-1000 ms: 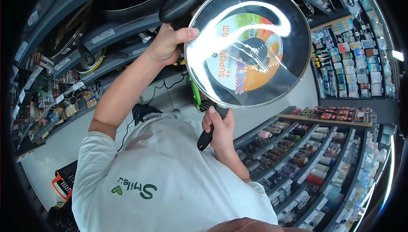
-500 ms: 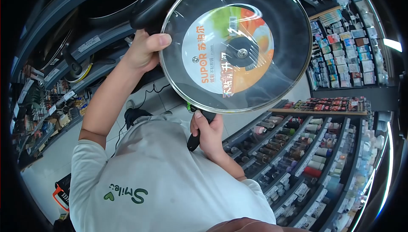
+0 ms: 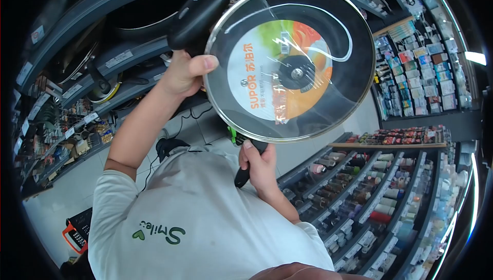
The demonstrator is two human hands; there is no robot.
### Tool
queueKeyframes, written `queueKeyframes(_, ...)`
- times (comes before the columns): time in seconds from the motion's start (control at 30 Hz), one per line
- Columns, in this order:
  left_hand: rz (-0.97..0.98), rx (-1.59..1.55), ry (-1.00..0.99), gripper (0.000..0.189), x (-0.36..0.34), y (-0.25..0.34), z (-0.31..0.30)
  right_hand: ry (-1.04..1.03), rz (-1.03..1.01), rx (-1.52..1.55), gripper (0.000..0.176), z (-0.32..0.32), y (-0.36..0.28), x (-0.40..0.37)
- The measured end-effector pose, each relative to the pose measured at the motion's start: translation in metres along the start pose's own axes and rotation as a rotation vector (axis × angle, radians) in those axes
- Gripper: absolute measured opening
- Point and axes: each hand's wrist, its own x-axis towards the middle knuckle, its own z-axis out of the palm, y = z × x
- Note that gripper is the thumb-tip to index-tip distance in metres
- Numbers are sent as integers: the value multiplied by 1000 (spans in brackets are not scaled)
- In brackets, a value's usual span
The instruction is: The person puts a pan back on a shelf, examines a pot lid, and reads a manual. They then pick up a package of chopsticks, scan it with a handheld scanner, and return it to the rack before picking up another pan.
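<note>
A frying pan under a clear glass lid (image 3: 218,92) is held up in front of me, with a round printed SUPOR label (image 3: 246,82) showing through the glass. My left hand (image 3: 191,72) is closed on the pan and lid at their left edge, thumb over the rim and the other fingers mostly hidden. Below the rim, my right hand (image 3: 258,163) wraps round the pan's black handle (image 3: 242,176). Another thick black handle (image 3: 197,19) lies just above my left hand; what it belongs to is unclear.
Shelves with pans (image 3: 105,87) and price tags curve along the left. Racks of bottles and cups (image 3: 359,192) fill the lower right, below hanging small packages (image 3: 421,69). A black basket with an orange handle (image 3: 79,231) stands at the lower left. A cable crosses the tiled floor.
The pan and lid appear slightly lower in view, tilted a little differently, with both hands still on them. The shelves and floor have shifted slightly as the view moved.
</note>
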Motion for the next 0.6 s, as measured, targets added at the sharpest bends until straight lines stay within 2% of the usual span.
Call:
queueKeyframes(0.13,57,65,67,66,-11,-7,3,-36,19,-133,8,-21,3,11)
queueKeyframes(0.17,-1,128,100,68,-21,-10,2,-50,55,-162,7,-29,5,15)
queueKeyframes(0.2,66,222,90,68,-27,-14,0,-80,77,-213,7,-38,8,18)
queueKeyframes(0.37,-65,219,170,76,-66,-34,-10,56,210,-273,14,-53,27,17)
queueKeyframes(0.43,-61,242,231,73,-80,-43,-28,2,266,-284,14,-65,38,18)
queueKeyframes(0.5,-221,233,291,67,-94,-44,-47,-63,405,-369,13,-72,49,17)
queueKeyframes(0.57,-194,261,326,60,-106,-46,-62,-66,436,-386,13,-72,62,17)
queueKeyframes(0.6,-262,288,430,54,-112,-43,-70,-81,463,-424,14,-69,67,18)
